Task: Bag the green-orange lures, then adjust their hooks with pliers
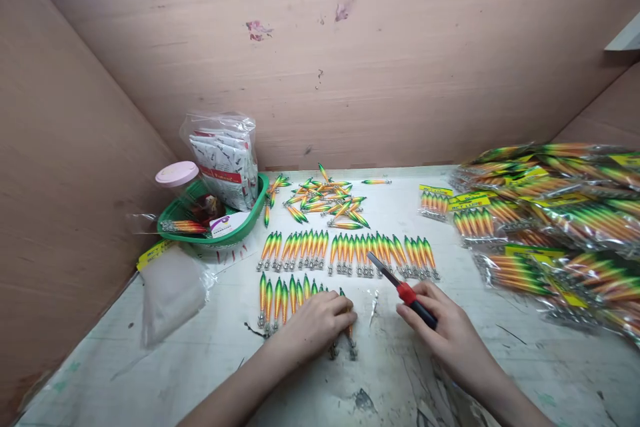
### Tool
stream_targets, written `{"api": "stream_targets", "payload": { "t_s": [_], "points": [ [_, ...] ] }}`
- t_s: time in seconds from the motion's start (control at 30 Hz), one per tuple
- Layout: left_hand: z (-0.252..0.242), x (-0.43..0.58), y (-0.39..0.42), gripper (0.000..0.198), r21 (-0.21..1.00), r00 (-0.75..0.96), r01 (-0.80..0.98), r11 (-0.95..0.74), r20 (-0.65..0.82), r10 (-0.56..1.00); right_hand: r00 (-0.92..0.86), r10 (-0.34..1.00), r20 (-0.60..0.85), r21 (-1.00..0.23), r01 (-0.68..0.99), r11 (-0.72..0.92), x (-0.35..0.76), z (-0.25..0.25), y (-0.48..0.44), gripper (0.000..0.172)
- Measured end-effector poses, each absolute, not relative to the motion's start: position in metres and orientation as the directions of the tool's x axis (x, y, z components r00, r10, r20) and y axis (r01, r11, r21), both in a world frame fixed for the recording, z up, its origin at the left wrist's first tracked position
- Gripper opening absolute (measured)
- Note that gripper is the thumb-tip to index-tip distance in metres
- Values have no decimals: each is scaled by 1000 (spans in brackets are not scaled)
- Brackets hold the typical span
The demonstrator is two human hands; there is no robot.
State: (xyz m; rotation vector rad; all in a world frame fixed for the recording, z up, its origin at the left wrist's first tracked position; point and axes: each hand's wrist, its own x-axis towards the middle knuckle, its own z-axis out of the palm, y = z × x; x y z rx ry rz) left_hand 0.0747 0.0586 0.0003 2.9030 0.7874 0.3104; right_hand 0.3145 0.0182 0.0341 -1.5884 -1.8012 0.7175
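My left hand (323,323) is closed over the right end of the front row of squid jigs, its fingers on a green, yellow and orange squid jig (353,351). The hand partly hides the neighbouring jigs. In my right hand (445,327) is a slim tool (407,293) with a black handle, red collar and grey metal shaft, pointing up and left. Its exact kind is unclear. Beyond both hands runs a longer row of squid jigs (350,253), hooks toward me. A loose pile of jigs (325,197) lies farther back.
At left, a green basket (240,232) holds packets (220,160), a pink-lidded jar (177,174) and some jigs. Clear plastic bags (173,287) lie before it. Several bagged jigs (565,227) are heaped at right. Board walls (380,80) enclose the table (210,360).
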Motion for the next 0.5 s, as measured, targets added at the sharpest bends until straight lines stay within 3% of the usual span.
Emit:
{"api": "stream_targets", "payload": {
  "t_s": [0.23,0.5],
  "points": [
    [18,74,69,22,137,717,658,-740,185,672,18,976,215,-769,619,158,350,10,8,34],
    [39,163,207,27,168,577,774,-610,208,789,322,896,306,-833,547,88,351,9,22,35]
  ]
}}
